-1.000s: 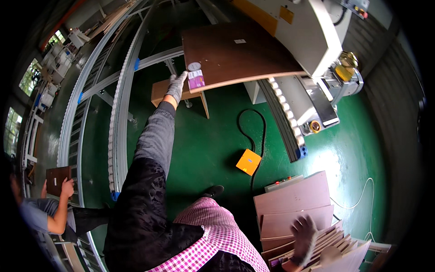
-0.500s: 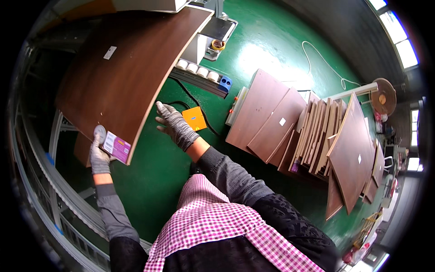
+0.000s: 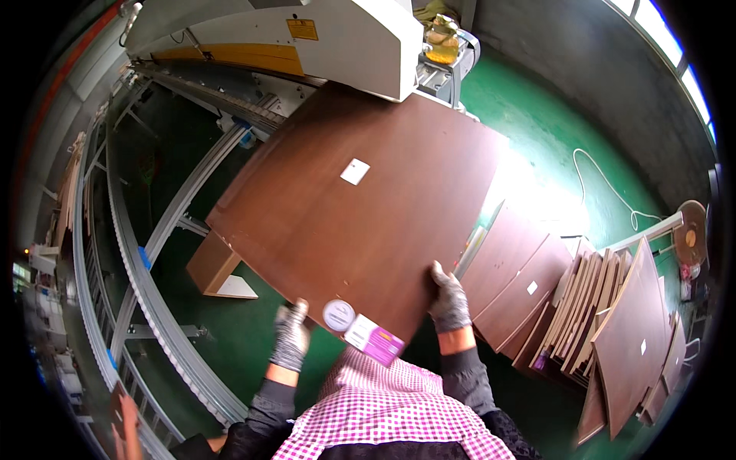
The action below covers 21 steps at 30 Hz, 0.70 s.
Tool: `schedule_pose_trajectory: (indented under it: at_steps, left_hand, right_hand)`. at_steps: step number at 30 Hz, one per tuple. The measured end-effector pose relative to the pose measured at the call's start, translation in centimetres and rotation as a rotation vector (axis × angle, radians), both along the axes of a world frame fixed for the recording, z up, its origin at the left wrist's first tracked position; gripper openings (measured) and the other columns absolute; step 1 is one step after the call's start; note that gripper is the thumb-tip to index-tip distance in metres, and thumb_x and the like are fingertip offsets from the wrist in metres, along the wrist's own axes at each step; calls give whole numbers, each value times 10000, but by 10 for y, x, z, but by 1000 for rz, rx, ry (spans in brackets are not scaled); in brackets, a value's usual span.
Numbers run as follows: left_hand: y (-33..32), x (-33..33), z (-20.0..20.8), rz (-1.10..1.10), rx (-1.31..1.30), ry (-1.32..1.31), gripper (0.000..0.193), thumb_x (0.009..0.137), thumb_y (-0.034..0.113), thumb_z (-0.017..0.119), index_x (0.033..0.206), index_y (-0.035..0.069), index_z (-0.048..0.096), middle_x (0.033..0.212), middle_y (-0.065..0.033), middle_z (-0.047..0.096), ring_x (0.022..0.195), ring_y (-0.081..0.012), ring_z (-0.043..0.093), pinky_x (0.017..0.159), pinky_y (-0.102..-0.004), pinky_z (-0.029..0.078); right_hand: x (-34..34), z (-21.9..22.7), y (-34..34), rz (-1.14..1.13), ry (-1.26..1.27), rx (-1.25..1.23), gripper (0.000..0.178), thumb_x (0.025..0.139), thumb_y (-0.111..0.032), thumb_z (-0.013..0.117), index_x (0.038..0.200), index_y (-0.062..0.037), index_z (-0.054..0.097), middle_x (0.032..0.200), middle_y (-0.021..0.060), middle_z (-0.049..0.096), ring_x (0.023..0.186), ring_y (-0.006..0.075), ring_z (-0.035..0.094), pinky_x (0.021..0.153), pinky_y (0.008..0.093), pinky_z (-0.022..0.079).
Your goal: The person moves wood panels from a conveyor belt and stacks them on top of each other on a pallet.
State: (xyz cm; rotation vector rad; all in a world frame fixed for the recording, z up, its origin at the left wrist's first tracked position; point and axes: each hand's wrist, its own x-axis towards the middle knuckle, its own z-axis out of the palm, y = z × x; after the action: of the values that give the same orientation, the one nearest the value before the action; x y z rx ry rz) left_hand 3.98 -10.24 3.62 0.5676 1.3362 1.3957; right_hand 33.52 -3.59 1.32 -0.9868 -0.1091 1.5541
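Note:
A large brown wood-look board [image 3: 383,222] lies flat in front of me, its far end by the white machine. It carries a small white label, and near its closest edge a round grey sticker [image 3: 339,315] and a purple-and-white label [image 3: 374,340]. My left hand [image 3: 291,335], in a grey glove, grips the near edge left of the round sticker. On the right edge, close to the near corner, my gloved right hand [image 3: 450,299] holds the same board. Fingers beneath the board are hidden.
The white machine [image 3: 356,46] with a yellow band stands ahead. Metal roller rails [image 3: 165,322] curve along my left. Brown boards [image 3: 571,307] lean and stand stacked to the right. Another person's hand [image 3: 129,429] shows at lower left, beside a brown panel. The floor is green.
My view has swung left. My right hand, empty and apart from the board before, now holds its right edge. The board now lies more squarely before me; my left hand stays at its near edge.

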Motion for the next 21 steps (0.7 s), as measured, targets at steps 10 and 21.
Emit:
schedule_pose_trajectory:
  at_steps: [10, 21]
  left_hand:
    - [235, -202, 19, -616, -151, 640, 556, 934, 458, 471, 1113, -53, 598, 1036, -113, 638, 945, -189, 595, 851, -316, 468]
    - [347, -124, -38, -557, -95, 406, 427, 845, 396, 637, 970, -12, 641, 904, -68, 638, 742, -185, 589, 697, -334, 493]
  right_hand:
    - [38, 45, -47, 67, -724, -171, 495, 841, -356, 651, 1066, 80, 581, 990, 140, 637, 917, 214, 586, 849, 316, 454]
    - [10, 81, -93, -586, -612, -282, 426, 785, -249, 694, 1096, 29, 605, 980, 102, 653, 867, 177, 610, 792, 303, 481]
